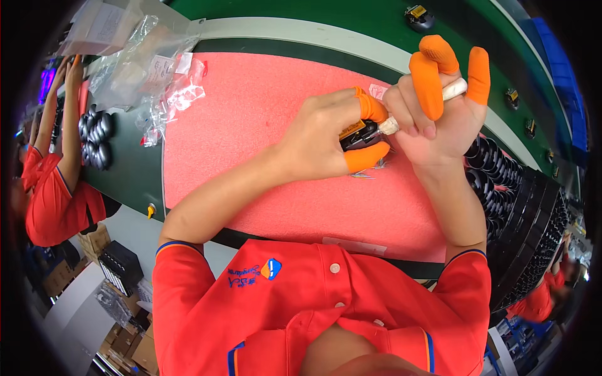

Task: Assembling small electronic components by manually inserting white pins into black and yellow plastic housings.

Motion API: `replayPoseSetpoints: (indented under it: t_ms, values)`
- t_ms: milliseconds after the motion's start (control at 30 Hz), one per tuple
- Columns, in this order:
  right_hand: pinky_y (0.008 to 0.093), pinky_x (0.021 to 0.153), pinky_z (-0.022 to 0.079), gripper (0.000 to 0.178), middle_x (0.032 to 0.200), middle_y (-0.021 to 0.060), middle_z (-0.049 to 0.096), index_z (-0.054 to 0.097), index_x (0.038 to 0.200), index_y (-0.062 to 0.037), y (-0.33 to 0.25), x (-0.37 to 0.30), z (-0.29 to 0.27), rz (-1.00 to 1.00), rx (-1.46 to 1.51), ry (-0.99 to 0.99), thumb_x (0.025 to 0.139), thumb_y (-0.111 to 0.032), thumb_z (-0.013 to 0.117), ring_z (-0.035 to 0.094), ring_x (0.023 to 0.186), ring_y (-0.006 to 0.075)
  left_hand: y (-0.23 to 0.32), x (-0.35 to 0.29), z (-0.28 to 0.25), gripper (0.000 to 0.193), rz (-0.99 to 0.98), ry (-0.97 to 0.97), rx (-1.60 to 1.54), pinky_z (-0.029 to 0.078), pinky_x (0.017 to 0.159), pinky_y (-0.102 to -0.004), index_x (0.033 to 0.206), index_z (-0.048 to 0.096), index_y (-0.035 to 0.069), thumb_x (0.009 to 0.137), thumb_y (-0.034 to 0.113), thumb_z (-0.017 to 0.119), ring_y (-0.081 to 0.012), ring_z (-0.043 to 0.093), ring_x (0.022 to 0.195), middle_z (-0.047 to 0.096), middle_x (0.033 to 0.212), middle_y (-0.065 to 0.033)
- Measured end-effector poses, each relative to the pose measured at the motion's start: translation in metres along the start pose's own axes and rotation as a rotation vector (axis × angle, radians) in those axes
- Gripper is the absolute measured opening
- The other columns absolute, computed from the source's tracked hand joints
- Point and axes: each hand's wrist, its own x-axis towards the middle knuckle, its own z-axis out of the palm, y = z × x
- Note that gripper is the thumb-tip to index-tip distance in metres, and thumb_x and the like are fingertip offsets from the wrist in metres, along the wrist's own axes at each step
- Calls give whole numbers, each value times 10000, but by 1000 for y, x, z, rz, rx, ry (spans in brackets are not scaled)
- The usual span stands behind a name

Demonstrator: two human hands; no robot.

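My left hand, with orange finger cots, grips a small dark, rounded computer mouse with a yellow label. Its fingers cover much of the mouse. My right hand, palm turned up, is closed around a white stick-like tool that looks wrapped. The near end of the tool meets the right side of the mouse; the exact contact is hidden. Orange cots cover several right fingers, two of them raised. Under my left fingertips, thin metallic slivers lie on the pink foam mat.
Clear plastic bags lie at the far left, near silver rounded shells. Black trays with stacked dark parts stand at right. Along the green conveyor sit more mice, one at the top. Another person in red works at left.
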Motion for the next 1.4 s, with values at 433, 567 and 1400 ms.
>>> replayPoseSetpoints:
  t_ms: [433,567,1400]
  values:
    - [231,364,280,591,517,28,413,628,1186,51,-9,3,-9,-124,112,175,1026,-438,335,283,330,95,-2,24,3,341,-46,-18,251,511,579,-403,975,598,61,691,129,772,-320,625,698,584,881,-121]
    - [226,352,267,533,589,19,478,647,1152,40,-25,1,-27,-3,-43,271,1025,-410,390,285,331,76,-30,72,-9,508,69,174,631,527,601,-446,1152,500,35,717,85,758,-368,634,759,520,1046,-168]
    - [468,685,497,52,770,180,639,635,810,-10,6,-6,-13,407,-1575,-371,773,-36,608,653,783,357,-177,136,-260,503,-1140,465,1240,283,1106,-552,1361,506,150,870,259,515,-364,334,1404,379,1484,-152]
